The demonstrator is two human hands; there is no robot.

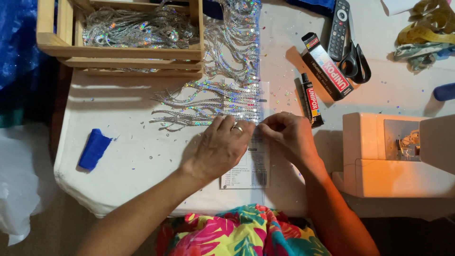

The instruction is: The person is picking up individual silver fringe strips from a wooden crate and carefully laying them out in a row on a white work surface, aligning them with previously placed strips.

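Observation:
A silver holographic sequin fringe [222, 97] lies across the white table, running from a wooden crate [118, 52] down to my hands. My left hand [220, 144], with a ring on one finger, lies flat with its fingers pressing the fringe's near end. My right hand [289, 135] pinches the fringe's band edge just right of the left fingertips. Both hands rest over a clear printed packaging sheet [251, 170]. A small glue tube [311, 102] lies just beyond my right hand.
A glue box [327, 66], black scissors [355, 61] and a remote control [339, 28] lie at the back right. A white sewing machine [393, 156] stands at the right. A blue tape piece [95, 149] lies left. Loose sequins dot the table.

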